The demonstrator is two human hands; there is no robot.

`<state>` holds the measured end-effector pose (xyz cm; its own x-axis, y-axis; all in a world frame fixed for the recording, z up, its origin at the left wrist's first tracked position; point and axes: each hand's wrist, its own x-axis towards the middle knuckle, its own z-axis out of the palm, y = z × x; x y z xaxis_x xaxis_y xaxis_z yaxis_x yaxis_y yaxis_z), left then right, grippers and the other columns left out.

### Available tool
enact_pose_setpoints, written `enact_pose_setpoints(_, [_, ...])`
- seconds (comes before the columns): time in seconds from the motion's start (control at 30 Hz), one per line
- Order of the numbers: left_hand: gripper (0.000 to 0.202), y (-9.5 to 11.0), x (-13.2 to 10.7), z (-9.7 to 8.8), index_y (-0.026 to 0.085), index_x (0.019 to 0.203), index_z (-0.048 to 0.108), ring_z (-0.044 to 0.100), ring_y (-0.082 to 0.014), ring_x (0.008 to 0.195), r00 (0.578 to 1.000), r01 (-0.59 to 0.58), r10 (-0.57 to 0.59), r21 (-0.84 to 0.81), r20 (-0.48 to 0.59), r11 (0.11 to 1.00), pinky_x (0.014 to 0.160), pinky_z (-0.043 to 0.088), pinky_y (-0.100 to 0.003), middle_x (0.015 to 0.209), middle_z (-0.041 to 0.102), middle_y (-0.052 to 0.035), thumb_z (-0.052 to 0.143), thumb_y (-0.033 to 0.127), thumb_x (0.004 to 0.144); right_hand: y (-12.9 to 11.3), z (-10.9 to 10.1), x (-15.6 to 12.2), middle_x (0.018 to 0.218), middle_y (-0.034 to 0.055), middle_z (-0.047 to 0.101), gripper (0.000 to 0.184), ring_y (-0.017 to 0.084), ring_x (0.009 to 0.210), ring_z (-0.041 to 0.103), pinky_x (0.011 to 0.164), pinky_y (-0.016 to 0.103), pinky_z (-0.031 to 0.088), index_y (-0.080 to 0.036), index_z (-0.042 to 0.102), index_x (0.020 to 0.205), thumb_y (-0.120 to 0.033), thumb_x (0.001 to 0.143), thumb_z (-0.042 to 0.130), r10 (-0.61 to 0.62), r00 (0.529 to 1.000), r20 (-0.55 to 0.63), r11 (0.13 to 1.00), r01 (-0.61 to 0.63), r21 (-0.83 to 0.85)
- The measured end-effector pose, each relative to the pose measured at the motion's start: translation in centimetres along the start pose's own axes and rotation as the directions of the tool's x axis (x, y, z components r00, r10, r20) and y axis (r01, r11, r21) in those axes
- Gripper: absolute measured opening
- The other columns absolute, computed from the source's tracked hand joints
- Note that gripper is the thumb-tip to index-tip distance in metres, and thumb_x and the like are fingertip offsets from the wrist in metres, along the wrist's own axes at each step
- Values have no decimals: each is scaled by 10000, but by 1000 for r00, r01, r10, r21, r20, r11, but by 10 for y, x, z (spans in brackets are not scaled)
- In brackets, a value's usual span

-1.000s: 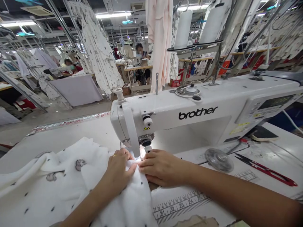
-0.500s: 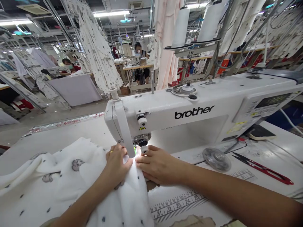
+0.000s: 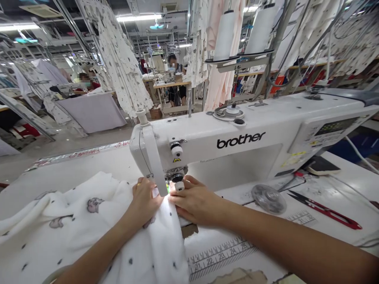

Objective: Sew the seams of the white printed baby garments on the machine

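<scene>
White printed fabric [image 3: 167, 236] runs up to the needle area of a white Brother sewing machine [image 3: 204, 146] and spreads in folds to the left. My left hand [image 3: 145, 201] is closed on the fabric just left of the needle, thumb toward the seam. On the right side of the needle, my right hand [image 3: 198, 201] grips the fabric edge, its fingers partly hidden behind a small white knob [image 3: 179, 186]. A lit spot shows between both hands; the needle tip and presser foot are hidden.
Red-handled scissors [image 3: 325, 210] and a clear round disc [image 3: 269, 199] lie on the table at right. A ruler strip [image 3: 222, 256] marks the front. Thread cones [image 3: 224, 36] stand above the machine. Hanging garments [image 3: 118, 59] and people at other machines are behind.
My right hand's fingers have shifted slightly up and around the knob. The left hand still holds the fabric beside the needle. The whole view has moved a little.
</scene>
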<state>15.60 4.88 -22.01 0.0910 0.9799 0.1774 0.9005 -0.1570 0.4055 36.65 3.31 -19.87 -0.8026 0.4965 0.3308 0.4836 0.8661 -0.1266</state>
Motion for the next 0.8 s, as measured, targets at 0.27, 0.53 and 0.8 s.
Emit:
enact_pose_setpoints(0.27, [43, -6, 2, 0, 189, 763, 596, 574, -292, 956, 998, -68, 68, 27, -2, 997, 887, 464, -488, 781, 576, -44, 576, 226, 767, 4, -1, -3, 1071, 14, 645, 164, 202, 1067, 477, 1063, 369, 245, -191, 582, 1023, -340, 979, 530, -5, 1000, 6, 1000, 5, 23])
enact_pose_setpoints(0.53, [347, 6, -57, -56, 267, 1223, 563, 547, -266, 1159, 804, -574, 567, -18, 176, 819, 1006, 457, -433, 1244, 590, -77, 598, 364, 892, 13, -13, -7, 846, 26, 637, 335, 196, 843, 525, 909, 353, 378, -171, 592, 873, -493, 954, 549, -182, 983, 10, 974, 182, -133])
enact_pose_setpoints(0.8, [133, -6, -80, -56, 244, 955, 556, 612, -162, 797, 873, -473, 483, -135, 59, 871, 692, 510, -255, 837, 626, -3, 433, 191, 952, -19, -17, -12, 782, 29, 600, 172, 181, 751, 559, 603, 311, 382, -159, 637, 813, -265, 932, 572, -689, 717, -109, 723, 670, -166])
